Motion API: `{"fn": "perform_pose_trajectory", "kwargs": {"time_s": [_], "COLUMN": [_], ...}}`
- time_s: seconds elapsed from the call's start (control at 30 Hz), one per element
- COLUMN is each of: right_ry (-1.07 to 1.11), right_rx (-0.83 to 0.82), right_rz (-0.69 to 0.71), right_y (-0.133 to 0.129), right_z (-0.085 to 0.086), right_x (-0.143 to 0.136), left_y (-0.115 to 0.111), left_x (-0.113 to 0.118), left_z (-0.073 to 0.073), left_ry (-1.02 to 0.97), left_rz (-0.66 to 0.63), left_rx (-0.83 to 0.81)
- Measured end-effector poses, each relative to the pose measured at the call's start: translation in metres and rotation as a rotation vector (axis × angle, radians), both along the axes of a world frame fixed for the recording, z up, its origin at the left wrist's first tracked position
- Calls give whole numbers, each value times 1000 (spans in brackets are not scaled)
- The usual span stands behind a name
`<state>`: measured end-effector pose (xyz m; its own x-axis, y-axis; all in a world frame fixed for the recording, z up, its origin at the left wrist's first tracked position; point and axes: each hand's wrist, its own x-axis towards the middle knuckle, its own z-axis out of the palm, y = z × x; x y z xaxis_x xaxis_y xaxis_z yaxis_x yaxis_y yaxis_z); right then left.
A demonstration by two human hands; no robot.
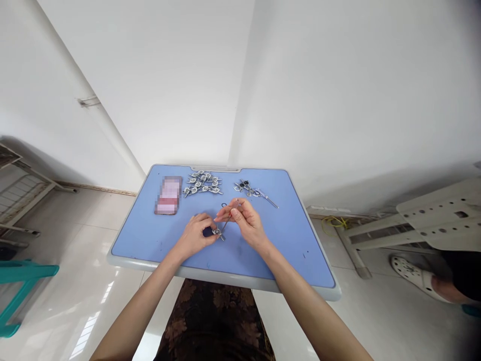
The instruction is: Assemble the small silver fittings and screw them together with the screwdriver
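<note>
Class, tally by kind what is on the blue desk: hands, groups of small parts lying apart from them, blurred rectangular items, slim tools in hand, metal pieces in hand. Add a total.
Hands: 2 (left hand, right hand)
Groups: 2 (left group, right group)
Blurred rectangular item: 1
Slim tool: 1
Metal piece: 1
Total: 7

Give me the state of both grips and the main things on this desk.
Left grip, closed on a metal part.
Right grip, closed on a thin tool.
Metal part, held.
Thin tool, tilted, tip down toward the metal part.
Phone, lying flat, screen blurred.
Left pile of metal parts, loose, unheld.
Right pile of metal and black pieces, loose, unheld.
</note>
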<state>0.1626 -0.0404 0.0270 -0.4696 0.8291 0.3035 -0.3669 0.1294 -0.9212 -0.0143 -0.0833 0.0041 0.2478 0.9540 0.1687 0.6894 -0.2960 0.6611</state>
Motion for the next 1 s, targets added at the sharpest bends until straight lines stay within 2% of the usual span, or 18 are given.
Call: {"fn": "perform_pose_trajectory", "kwargs": {"time_s": [0.23, 0.33, 0.57, 0.77, 0.83, 0.9, 1.0], "right_ry": [-53, -142, -300, -409, -424, -406, -361], "right_rx": [56, 140, 443, 814, 794, 705, 605], "right_rz": [6, -68, -279, -251, -220, -186, -211], "right_y": [-3, -4, -7, -2, -2, -3, -5], "right_z": [5, 10, 8, 7, 12, 16, 17], "right_x": [0, 1, -8, -7, -3, 0, 1], "left_y": [-1, -1, -1, 0, 0, 0, 1], "left_x": [0, -1, 0, 1, 1, 0, 0], "left_z": [-1, -2, 0, -4, -5, -4, -4], "left_ry": [-4, -25, 18, -42, -50, -43, -37], "left_rz": [6, -7, 13, 11, 16, 18, 8], "left_rx": [13, 22, 13, 21, 11, 10, 20]}}
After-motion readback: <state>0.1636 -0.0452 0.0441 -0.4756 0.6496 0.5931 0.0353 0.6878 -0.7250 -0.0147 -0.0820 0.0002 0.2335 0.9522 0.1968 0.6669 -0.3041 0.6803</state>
